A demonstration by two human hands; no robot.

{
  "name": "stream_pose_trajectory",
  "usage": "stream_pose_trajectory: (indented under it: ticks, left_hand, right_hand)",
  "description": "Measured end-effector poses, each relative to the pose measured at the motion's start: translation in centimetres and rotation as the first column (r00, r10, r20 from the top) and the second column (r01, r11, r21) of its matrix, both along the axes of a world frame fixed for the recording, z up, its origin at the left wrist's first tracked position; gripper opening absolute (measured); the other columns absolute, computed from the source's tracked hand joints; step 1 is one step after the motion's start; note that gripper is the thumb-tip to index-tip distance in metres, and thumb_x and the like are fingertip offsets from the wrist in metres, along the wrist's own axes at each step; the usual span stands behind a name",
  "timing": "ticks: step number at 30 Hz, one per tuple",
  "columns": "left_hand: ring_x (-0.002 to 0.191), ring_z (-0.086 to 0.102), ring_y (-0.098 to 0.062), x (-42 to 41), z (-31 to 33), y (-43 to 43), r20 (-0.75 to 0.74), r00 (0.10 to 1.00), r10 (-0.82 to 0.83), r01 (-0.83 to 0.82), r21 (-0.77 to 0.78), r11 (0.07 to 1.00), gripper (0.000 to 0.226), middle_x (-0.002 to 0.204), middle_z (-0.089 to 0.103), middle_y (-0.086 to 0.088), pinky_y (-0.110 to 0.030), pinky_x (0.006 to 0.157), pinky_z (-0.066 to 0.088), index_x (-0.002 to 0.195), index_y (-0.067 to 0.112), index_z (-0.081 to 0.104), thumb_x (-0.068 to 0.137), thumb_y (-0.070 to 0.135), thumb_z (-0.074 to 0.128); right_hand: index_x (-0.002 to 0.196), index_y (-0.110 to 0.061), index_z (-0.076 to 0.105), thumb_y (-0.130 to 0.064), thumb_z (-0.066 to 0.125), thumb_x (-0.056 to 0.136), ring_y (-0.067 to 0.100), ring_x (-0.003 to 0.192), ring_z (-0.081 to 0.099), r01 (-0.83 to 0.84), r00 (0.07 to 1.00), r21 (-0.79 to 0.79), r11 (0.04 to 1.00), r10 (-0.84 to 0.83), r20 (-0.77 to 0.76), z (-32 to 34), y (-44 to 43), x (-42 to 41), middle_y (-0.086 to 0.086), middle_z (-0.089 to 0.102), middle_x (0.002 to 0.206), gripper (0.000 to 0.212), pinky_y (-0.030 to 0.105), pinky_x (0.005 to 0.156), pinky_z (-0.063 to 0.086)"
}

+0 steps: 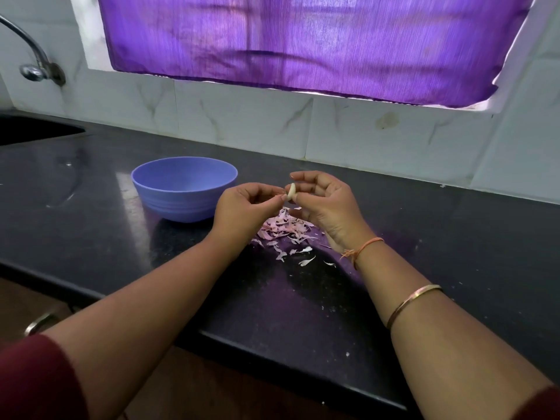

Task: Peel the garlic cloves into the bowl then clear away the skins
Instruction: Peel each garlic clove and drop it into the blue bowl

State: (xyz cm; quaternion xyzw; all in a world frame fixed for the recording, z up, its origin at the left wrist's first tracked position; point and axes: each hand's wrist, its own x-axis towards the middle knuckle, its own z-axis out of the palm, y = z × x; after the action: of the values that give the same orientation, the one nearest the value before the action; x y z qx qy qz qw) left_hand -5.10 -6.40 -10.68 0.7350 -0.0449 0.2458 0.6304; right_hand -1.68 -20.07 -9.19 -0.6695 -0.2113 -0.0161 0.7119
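Garlic clove: the garlic clove (291, 190) is hanging in the air between the two hands, just right of the bowl and above the heap of skins; it is showing pale and mostly bare.
Handling: it is looking small, light and firm, and probably getting slick where the skin is off; taking it by its flanks with thumb and finger pads is likely the safest hold, leaving the end free for peeling.
Right grip: the right grip (324, 201) is pinching the clove between thumb and fingers, palm turned up.
Left grip: the left grip (245, 204) is nipping the clove's near end with thumb and forefinger; whether a flake of skin is caught there is too small to tell.
Skins: the skins (285, 228) are lying in a loose pink-white heap on the desk under the hands. Being papery and near weightless, they are likely to scatter, so sweeping should suit them better than picking.
Bowl: the bowl (181, 204) is standing upright just left of the left grip, its near wall hiding the bottom.
Desk: the desk (424, 237) is showing dark, glossy and speckled with crumbs.
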Motion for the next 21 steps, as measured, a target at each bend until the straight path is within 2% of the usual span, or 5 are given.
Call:
stream_pose_trajectory:
  ticks: [6, 11, 16, 18, 21]
  left_hand:
    - [0.060, 0.062, -0.001, 0.19, -0.04, -0.03, 0.015, 1.000, 0.008, -0.008, -0.021, 1.000, 0.006, 0.071, 0.070, 0.002, -0.018, 0.066, 0.054, 0.082, 0.017, 0.071, 0.079, 0.012, 0.072]
    - [0.063, 0.062, -0.002, 0.31, -0.16, 0.07, 0.010, 1.000, 0.007, -0.007, -0.021, 1.000, 0.006, 0.075, 0.070, -0.001, -0.019, 0.068, 0.056, 0.085, 0.017, 0.070, 0.080, 0.013, 0.071]
    - [0.062, 0.063, -0.005, 0.41, -0.15, -0.14, -0.042, 0.998, -0.040, 0.037, -0.064, 0.997, 0.009, 0.073, 0.068, -0.004, -0.017, 0.063, 0.055, 0.089, 0.009, 0.070, 0.087, 0.015, 0.064]
    - [0.064, 0.065, -0.005, 0.42, -0.16, -0.19, -0.048, 0.997, -0.067, 0.064, -0.061, 0.996, 0.011, 0.074, 0.068, -0.006, -0.016, 0.063, 0.055, 0.085, 0.012, 0.069, 0.090, 0.013, 0.060]
    - [0.072, 0.067, -0.008, 0.34, -0.11, -0.14, -0.018, 0.997, -0.077, 0.076, -0.074, 0.994, 0.011, 0.083, 0.070, -0.008, -0.017, 0.065, 0.055, 0.094, 0.011, 0.068, 0.091, 0.010, 0.058]
  right_hand:
    - [0.092, -0.002, 0.064, 0.012, 0.062, 0.078, 0.023, 0.081, 0.065, -0.051, 0.998, 0.092, 0.994, 0.054, -0.037, 0.05, 0.18, -0.17, 0.017, 0.064, 0.089, 0.020, 0.030, 0.077, 0.058]
    - [0.091, -0.002, 0.064, 0.013, 0.060, 0.080, 0.022, 0.078, 0.066, -0.066, 0.996, 0.128, 0.990, 0.073, -0.053, 0.14, 0.17, -0.21, 0.015, 0.065, 0.084, 0.019, 0.031, 0.078, 0.058]
    - [0.082, 0.000, 0.061, 0.010, 0.063, 0.079, 0.019, 0.067, 0.068, -0.051, 0.995, 0.204, 0.978, 0.068, -0.079, 0.29, 0.05, -0.17, 0.016, 0.065, 0.078, 0.010, 0.027, 0.069, 0.059]
    - [0.080, -0.001, 0.061, 0.009, 0.064, 0.079, 0.019, 0.065, 0.067, -0.036, 0.995, 0.195, 0.980, 0.053, -0.087, 0.26, -0.02, -0.07, 0.015, 0.067, 0.075, 0.010, 0.027, 0.068, 0.059]
    - [0.080, 0.001, 0.063, 0.004, 0.068, 0.077, 0.020, 0.064, 0.065, 0.015, 0.999, 0.125, 0.992, -0.008, -0.053, 0.14, -0.14, 0.08, 0.014, 0.068, 0.074, 0.007, 0.027, 0.065, 0.058]
